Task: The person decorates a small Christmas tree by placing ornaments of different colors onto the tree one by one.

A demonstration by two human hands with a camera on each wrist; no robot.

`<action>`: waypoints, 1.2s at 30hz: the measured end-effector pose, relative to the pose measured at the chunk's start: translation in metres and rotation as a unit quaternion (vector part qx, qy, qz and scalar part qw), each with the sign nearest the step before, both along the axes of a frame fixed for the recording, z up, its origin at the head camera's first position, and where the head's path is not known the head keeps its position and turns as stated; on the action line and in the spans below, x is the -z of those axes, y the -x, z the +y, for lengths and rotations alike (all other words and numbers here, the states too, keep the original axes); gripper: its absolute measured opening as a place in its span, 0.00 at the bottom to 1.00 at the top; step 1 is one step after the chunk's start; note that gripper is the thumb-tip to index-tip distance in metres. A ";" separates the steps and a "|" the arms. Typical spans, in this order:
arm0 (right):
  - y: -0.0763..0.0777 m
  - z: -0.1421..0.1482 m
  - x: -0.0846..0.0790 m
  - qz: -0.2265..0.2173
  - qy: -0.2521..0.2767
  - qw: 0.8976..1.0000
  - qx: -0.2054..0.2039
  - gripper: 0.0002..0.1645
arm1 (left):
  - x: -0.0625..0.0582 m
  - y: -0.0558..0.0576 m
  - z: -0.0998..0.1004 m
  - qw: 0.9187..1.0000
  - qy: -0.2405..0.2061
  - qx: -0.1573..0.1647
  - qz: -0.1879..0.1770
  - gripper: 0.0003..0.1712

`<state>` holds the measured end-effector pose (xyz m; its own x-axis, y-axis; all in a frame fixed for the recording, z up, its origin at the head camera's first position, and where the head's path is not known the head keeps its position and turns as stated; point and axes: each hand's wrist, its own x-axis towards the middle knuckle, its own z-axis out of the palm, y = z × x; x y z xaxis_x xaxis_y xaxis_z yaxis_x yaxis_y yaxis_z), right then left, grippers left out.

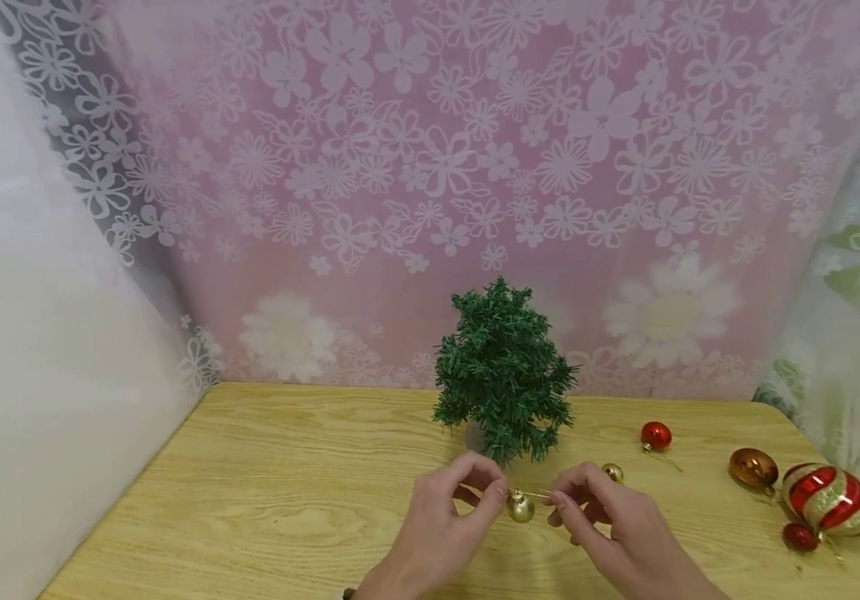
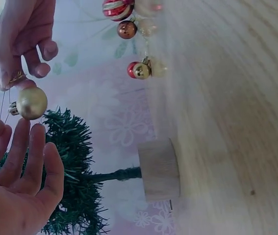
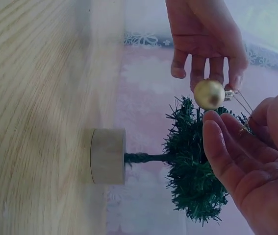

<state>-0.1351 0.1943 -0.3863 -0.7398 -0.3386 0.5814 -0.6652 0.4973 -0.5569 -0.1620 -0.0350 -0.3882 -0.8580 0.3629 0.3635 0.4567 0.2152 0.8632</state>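
Observation:
Between the two hands hangs a small matte gold Christmas bauble [image 1: 520, 507] with a gold cap and a thin gold string. My left hand [image 1: 441, 521] pinches the string near the cap between thumb and index finger. Thumb and fingers of my right hand [image 1: 617, 525] pinch the string's other end, so it stretches nearly level. In the right wrist view the bauble [image 3: 209, 94] dangles beside the fingertips, and a gold knot [image 3: 245, 128] shows at the right fingers. Behind the hands stands a small green artificial Christmas tree [image 1: 501, 367] on a round wooden base [image 2: 159, 170].
Right of the hands, another gold bauble [image 1: 613, 472] lies partly hidden behind the right hand. Farther right are a red bauble [image 1: 656, 435], a copper bauble [image 1: 753, 468], a large red-and-gold striped ornament [image 1: 831, 500] and a dark red bauble [image 1: 800, 537]. A flowered curtain [image 1: 430, 167] hangs behind the wooden table [image 1: 250, 500].

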 end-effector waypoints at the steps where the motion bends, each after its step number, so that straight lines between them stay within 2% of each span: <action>1: 0.000 -0.002 -0.001 -0.007 0.006 1.000 0.002 0.12 | -0.001 0.000 0.000 1.000 0.000 -0.006 0.003 0.04; 6: 0.001 -0.009 -0.006 -0.032 0.030 0.999 0.015 0.11 | -0.007 0.000 0.000 1.000 -0.008 -0.016 0.000 0.05; 13: 0.003 -0.016 -0.012 -0.054 0.060 0.996 0.030 0.09 | -0.013 0.003 0.000 0.999 -0.030 -0.012 -0.013 0.07; 18: 0.007 -0.019 -0.017 -0.035 0.081 0.996 0.026 0.10 | -0.019 0.008 0.004 0.998 -0.060 -0.007 -0.031 0.07; 21: 0.010 -0.020 -0.022 -0.028 0.084 0.995 0.042 0.09 | -0.024 0.012 0.006 0.997 -0.071 -0.007 -0.038 0.08; 26: 0.017 -0.021 -0.033 -0.037 0.089 0.993 0.072 0.06 | -0.036 0.018 0.009 0.996 -0.077 -0.010 -0.032 0.11; 36: 0.030 -0.027 -0.051 -0.019 0.098 0.992 0.075 0.04 | -0.053 0.029 0.015 0.997 -0.063 -0.053 -0.004 0.11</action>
<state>-0.1651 0.1677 -0.3355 -0.7960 -0.1071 0.5957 -0.5688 0.4688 -0.6758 -0.1907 -0.0204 -0.3352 -0.8922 0.2230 0.3927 0.4296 0.1516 0.8902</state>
